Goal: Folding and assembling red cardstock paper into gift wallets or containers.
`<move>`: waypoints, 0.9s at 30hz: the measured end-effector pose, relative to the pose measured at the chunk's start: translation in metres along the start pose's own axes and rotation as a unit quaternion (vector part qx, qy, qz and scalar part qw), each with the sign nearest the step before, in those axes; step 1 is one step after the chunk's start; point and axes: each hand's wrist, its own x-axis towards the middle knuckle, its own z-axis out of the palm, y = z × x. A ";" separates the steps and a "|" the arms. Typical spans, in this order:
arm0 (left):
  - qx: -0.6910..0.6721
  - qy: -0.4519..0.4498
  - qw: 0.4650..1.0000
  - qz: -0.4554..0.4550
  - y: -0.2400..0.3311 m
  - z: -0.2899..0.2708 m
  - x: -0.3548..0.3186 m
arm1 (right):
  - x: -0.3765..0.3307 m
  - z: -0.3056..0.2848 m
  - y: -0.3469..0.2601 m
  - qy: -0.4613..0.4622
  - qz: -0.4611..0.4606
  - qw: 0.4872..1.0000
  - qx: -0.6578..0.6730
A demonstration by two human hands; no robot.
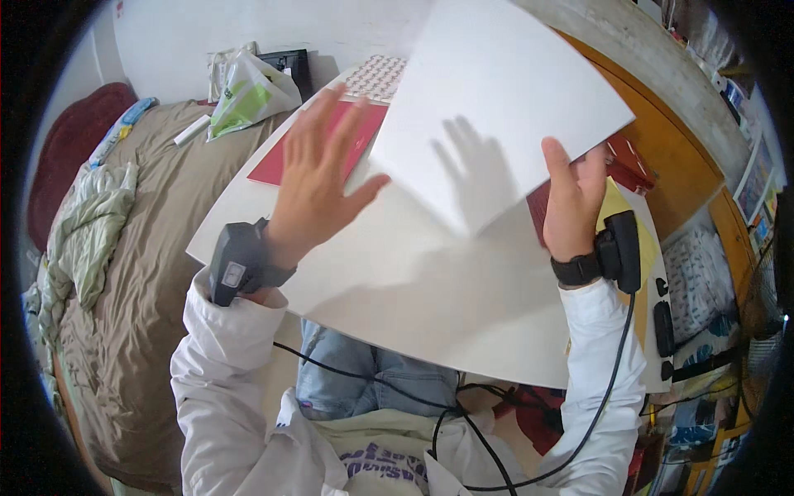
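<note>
My right hand (pixel 576 194) grips a large white sheet of paper (pixel 504 74) by its right edge, thumb on the near face. The sheet is raised and tilted above the white table (pixel 397 289), and its top runs out of the picture. A shadow of a hand falls across it. Left of the sheet, my left hand (pixel 324 169) is up in the air with spread fingers and nothing in it. Beneath that hand lies a flat red folder or booklet (pixel 277 161), partly covered by the fingers.
A patterned white and red item (pixel 376 77) lies at the table's far edge. Yellow paper (pixel 612 207) and a red box-like item (pixel 630 164) are at the right. A bed (pixel 165 215) with a plastic bag (pixel 248 95) stands left. Black cables (pixel 451 407) cross my lap.
</note>
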 end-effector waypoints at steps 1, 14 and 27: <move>-0.010 0.052 0.999 -0.007 -0.003 -0.003 0.001 | 0.004 0.000 0.000 0.001 -0.001 1.000 0.000; 0.125 -0.039 0.983 0.126 -0.021 -0.029 -0.006 | -0.007 0.025 0.035 -0.310 -0.225 0.882 -0.274; 0.021 -0.285 0.943 -0.170 -0.112 0.006 -0.072 | 0.024 -0.167 0.044 -0.285 -0.098 0.721 -0.624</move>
